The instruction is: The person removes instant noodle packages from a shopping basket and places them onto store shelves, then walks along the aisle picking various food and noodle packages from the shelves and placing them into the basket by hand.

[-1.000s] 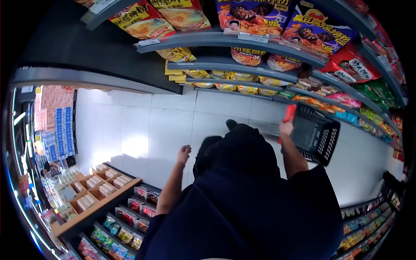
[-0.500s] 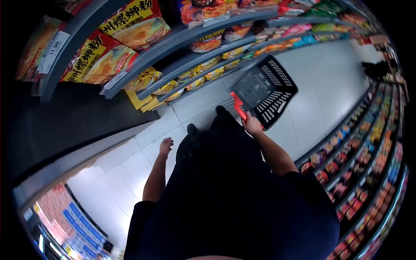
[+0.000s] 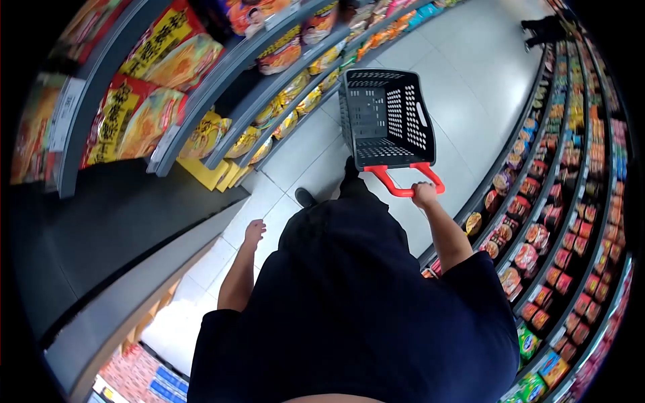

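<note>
My right hand (image 3: 424, 195) is closed round the red handle (image 3: 402, 192) of a black shopping basket (image 3: 386, 117). The basket is in front of my feet over the pale tiled floor, its open top facing me, and I see no goods inside. To the left of my body hangs my left hand (image 3: 255, 230), its fingers slightly curled and apart, touching nothing. The nearest goods to it are yellow packets (image 3: 204, 173) at the foot of the left shelves.
Shelves with red and yellow noodle bags (image 3: 158, 40) curve along the upper left. Shelves of cups and packets (image 3: 537, 235) line the right side. A person in dark clothes (image 3: 545, 28) is at the far upper right. A dark panel (image 3: 80, 235) is at left.
The view has turned to the right. The basket has swung round to lie straight ahead, with its handle towards me. My right hand keeps its grip; my left hand stays low at my side.
</note>
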`<state>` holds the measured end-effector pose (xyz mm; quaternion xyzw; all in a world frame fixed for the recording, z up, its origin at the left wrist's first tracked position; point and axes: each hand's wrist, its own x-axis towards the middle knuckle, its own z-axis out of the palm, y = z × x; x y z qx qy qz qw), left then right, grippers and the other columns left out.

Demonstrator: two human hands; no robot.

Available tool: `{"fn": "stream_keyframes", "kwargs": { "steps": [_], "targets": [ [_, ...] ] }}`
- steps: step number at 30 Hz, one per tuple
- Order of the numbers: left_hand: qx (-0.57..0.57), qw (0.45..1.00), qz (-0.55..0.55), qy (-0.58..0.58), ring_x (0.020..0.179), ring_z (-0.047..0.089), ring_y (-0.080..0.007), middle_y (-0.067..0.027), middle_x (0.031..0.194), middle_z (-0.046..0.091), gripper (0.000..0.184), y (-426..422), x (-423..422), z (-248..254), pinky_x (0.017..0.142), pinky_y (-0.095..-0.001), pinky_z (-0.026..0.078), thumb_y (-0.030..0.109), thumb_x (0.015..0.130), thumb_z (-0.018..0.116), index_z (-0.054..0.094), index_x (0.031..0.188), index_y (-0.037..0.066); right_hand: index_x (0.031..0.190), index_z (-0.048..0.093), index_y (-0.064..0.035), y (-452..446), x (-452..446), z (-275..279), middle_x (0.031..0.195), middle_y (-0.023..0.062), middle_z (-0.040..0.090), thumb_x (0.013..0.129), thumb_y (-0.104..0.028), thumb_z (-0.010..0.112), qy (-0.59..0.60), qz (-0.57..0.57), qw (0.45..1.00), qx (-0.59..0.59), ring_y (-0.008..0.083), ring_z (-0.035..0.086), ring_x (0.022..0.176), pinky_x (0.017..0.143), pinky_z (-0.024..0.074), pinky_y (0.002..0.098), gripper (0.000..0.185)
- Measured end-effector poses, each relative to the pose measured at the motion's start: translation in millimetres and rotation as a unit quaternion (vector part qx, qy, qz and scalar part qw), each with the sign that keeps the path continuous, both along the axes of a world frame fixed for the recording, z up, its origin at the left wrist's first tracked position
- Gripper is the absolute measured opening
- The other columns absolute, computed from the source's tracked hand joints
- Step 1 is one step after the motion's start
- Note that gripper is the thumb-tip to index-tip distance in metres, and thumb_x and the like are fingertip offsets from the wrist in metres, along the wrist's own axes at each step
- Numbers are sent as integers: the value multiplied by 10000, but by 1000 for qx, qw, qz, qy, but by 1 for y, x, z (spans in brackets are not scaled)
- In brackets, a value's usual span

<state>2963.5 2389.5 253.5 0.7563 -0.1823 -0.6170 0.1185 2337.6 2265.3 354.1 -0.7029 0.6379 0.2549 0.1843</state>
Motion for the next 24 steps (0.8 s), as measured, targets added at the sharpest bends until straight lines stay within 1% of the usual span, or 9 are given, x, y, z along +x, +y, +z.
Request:
{"fn": "stream_keyframes", "kwargs": {
  "steps": [3, 6, 8, 10, 14, 16, 20, 22, 24],
  "targets": [
    [-19, 1000, -13, 9, 930, 615, -169, -64, 1098, 639, 371, -16, -22, 18, 680, -328, 480, 299, 914, 497, 545, 1222, 96, 872, 693, -152, -14, 10, 27, 823, 62, 680, 758, -195, 599, -91, 10, 994, -65, 266, 651, 829, 755, 480, 430, 154],
    [-32, 999, -17, 16, 952, 613, -165, -58, 1125, 636, 370, -40, -44, 41, 733, -323, 478, 291, 930, 483, 534, 1242, 100, 828, 699, -150, -44, 33, 46, 717, 72, 667, 743, -200, 614, -199, 21, 965, -172, 267, 652, 702, 639, 502, 399, 131],
    [-39, 999, -18, 6, 956, 612, -161, -53, 1127, 636, 371, -57, -58, 58, 755, -328, 479, 287, 938, 475, 528, 1253, 100, 807, 696, -159, -67, 44, 53, 689, 76, 661, 737, -190, 607, -228, 27, 940, -254, 281, 644, 644, 586, 505, 416, 117],
    [-59, 998, -23, 7, 983, 611, -166, -52, 1141, 634, 367, -69, -66, 65, 781, -335, 479, 288, 950, 470, 524, 1263, 104, 780, 679, -153, -91, 46, 72, 674, 87, 651, 722, -185, 604, -206, 1, 949, -239, 291, 642, 630, 570, 508, 428, 100],
    [-64, 998, -15, -4, 1039, 610, -192, -76, 1161, 629, 378, -89, -79, 64, 791, -363, 487, 304, 953, 477, 521, 1270, 103, 752, 670, -149, -84, 39, 51, 660, 113, 646, 666, -169, 600, -223, -16, 942, -250, 312, 644, 619, 556, 513, 446, 113],
    [-51, 999, -8, -11, 1006, 612, -191, -73, 1151, 630, 384, -92, -86, 52, 788, -371, 489, 340, 955, 478, 528, 1253, 104, 748, 682, -153, -89, 36, 50, 656, 120, 648, 664, -173, 596, -226, -15, 937, -266, 308, 648, 615, 554, 515, 443, 121],
    [-22, 998, -48, -19, 903, 603, -170, -54, 1078, 644, 368, -100, -113, 45, 730, -352, 487, 366, 945, 489, 549, 1205, 112, 769, 689, -152, -98, 27, 57, 655, 118, 652, 663, -206, 592, -223, -32, 949, -220, 301, 656, 619, 555, 518, 443, 154],
    [-23, 998, -57, -6, 850, 597, -148, -38, 1026, 651, 347, -118, -130, 41, 676, -317, 476, 335, 927, 521, 571, 1181, 103, 833, 694, -164, -104, 24, 58, 690, 117, 664, 676, -208, 585, -204, -17, 964, -168, 298, 666, 657, 570, 520, 447, 195],
    [-104, 989, -102, 17, 903, 616, -165, -60, 1038, 659, 348, -148, -156, 35, 728, -312, 494, 292, 911, 551, 583, 1182, 76, 978, 673, -188, -112, 16, 60, 785, 118, 686, 747, -249, 582, -208, -7, 977, -52, 307, 674, 743, 638, 526, 451, 256]
  ]
}}
